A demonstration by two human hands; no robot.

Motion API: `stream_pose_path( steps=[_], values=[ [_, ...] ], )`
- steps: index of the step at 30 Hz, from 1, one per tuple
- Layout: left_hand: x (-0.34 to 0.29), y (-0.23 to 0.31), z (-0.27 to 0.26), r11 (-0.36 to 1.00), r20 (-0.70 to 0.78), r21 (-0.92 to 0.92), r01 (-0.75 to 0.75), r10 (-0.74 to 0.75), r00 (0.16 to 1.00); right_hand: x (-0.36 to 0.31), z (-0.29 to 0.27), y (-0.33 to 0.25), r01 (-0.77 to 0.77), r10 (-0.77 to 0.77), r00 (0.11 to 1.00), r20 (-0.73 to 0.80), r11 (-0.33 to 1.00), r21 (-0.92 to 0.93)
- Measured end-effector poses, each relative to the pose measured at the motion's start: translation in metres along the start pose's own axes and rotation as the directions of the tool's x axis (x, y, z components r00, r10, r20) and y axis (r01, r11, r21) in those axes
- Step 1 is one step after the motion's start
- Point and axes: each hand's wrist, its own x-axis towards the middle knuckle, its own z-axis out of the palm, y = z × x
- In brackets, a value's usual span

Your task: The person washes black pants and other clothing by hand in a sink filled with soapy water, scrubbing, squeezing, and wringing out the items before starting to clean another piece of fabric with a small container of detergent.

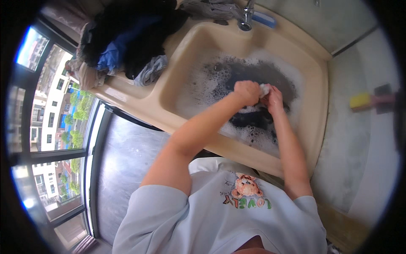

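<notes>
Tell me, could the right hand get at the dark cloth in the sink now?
Probably yes: the right hand is close to the dark cloth with nothing solid between, though it and the left hand hold a white item.

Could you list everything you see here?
Sink: one, beige, centre
Soapy water: one pool, grey, in sink
Dark cloth: count unclear, black, in water
White item: one, white, between hands
Tap: one, silver, sink's far edge
Unclear object: one, blue and white, beside tap
Clothes heap: one, black, blue, grey, left of basin
Brush-like thing: one, yellow and pink, right side
Windows: several, dark frames, left
Shirt: one, pale, worn
Left hand, right hand: two, bare, on the white item
</notes>
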Motion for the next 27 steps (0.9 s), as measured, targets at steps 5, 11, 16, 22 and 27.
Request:
stream_pose_path(
  steps=[5, 11, 16, 22, 27],
  values=[
    [-0.09, -0.068, -0.107, 0.985, -0.207, -0.001, 0.175, -0.171, 0.963, -0.01, -0.003, -0.014, 0.151, -0.097, 0.978, 0.184, 0.941, -0.303],
    [-0.207, -0.158, -0.141, 0.921, -0.587, 0.084, 0.38, -0.262, 0.766, -0.005, 0.019, 0.012, 0.665, -0.451, 0.747, 0.488, 0.499, -0.556],
    [-0.215, -0.222, -0.08, 0.887, -0.749, -0.159, 0.434, -0.394, 0.532, -0.03, 0.054, 0.042, 0.789, -0.354, 0.541, 0.763, -0.101, -0.606],
    [-0.223, -0.202, -0.113, 0.906, -0.636, -0.159, 0.393, -0.398, 0.661, -0.036, -0.005, 0.044, 0.679, 0.038, 0.732, 0.68, -0.118, -0.724],
    [-0.173, -0.157, -0.113, 0.943, -0.67, -0.331, -0.013, -0.226, 0.708, -0.04, -0.054, 0.033, 0.482, 0.189, 0.874, 0.447, -0.224, -0.847]
  ],
)
